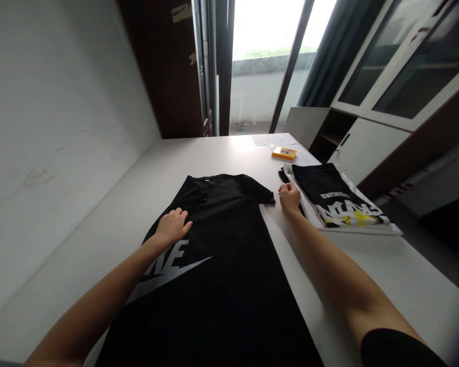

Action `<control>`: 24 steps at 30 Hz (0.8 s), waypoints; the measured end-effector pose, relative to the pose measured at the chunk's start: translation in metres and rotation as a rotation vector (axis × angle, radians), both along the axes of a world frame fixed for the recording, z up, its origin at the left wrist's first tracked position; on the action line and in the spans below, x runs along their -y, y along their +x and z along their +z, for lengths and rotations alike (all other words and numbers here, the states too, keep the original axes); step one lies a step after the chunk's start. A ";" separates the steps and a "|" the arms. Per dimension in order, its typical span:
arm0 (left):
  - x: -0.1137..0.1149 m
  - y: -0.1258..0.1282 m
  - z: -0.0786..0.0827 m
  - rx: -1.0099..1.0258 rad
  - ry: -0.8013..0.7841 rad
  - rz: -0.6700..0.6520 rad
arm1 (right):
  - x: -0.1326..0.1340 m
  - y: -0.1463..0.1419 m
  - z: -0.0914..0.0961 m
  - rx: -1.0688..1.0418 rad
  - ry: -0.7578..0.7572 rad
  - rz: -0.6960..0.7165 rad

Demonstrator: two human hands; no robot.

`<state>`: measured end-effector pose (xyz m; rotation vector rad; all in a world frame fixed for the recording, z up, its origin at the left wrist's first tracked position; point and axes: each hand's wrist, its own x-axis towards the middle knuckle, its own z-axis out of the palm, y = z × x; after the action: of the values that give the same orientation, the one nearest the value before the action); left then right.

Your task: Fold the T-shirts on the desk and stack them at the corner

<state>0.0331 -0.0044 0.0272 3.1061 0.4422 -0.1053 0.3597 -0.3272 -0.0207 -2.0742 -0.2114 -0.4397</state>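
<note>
A black T-shirt [229, 224] with a grey printed logo lies spread on the white table, its collar at the far end and its lower part running out of view towards me. My left hand [173, 225] rests on the shirt's left side, above the print, with the fingers laid on the fabric and the thumb apart. Just beyond the right sleeve's hem, my right hand [289, 197] is curled into a fist close to the table. A small gap separates it from the sleeve, and nothing shows in its fingers.
Folded clothes [329, 186], black and white with a yellow print, lie on the right by my right hand. Behind them are an orange-yellow box [283, 153] and a paper sheet [273, 139]. A wall [61, 127] borders the table [137, 176] on the left; cabinets [378, 148] stand right.
</note>
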 end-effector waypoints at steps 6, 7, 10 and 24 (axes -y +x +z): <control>0.033 0.055 -0.027 0.010 -0.112 -0.166 | -0.058 -0.041 0.008 0.142 -0.276 0.492; 0.033 0.063 -0.033 0.006 -0.110 -0.151 | -0.066 -0.045 0.006 0.140 -0.342 0.569; 0.015 0.080 -0.042 0.011 -0.083 -0.064 | -0.077 -0.045 -0.006 0.050 -0.567 0.569; -0.104 0.063 -0.042 0.159 0.101 0.227 | -0.062 0.031 -0.012 -0.130 -0.830 0.368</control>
<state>0.0965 0.0994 -0.0147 3.0997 0.8109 0.1683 0.3906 -0.2654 -0.0327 -2.7701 -0.7872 0.0359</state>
